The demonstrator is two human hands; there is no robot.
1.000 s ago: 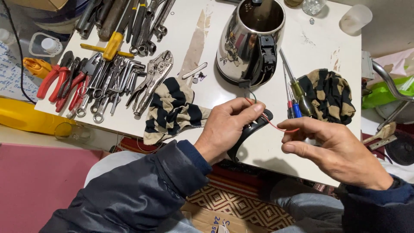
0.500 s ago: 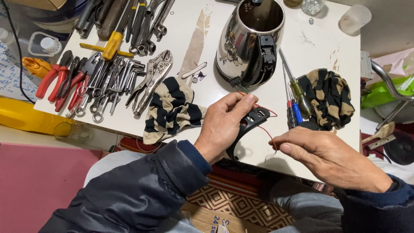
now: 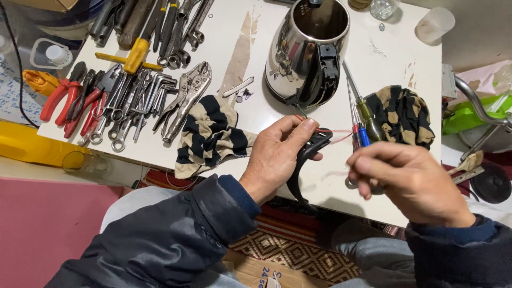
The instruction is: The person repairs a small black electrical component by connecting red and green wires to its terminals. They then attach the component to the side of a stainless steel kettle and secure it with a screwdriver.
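Note:
My left hand [image 3: 277, 157] grips a black curved plastic handle part [image 3: 308, 160] at the white table's front edge [image 3: 341, 197]. Thin red wires [image 3: 325, 130] run from the part toward the base of a shiny steel kettle [image 3: 304, 53], which stands just behind. My right hand [image 3: 410, 181] hovers to the right with its fingertips pinched together. A faint, blurred red wire streak leads from the handle part to those fingertips. Screwdrivers [image 3: 362, 114] lie between the kettle and a striped cloth [image 3: 402, 114].
A second striped cloth [image 3: 210, 136] lies left of my left hand. Locking pliers [image 3: 186, 96], several wrenches [image 3: 128, 104] and red-handled pliers [image 3: 66, 98] cover the table's left side. A plastic cup [image 3: 434, 24] stands at the back right. A yellow object [image 3: 32, 144] sits at the left.
My right hand has drawn back toward me and to the right, away from the handle part. My left hand keeps its grip on the black part and has barely moved.

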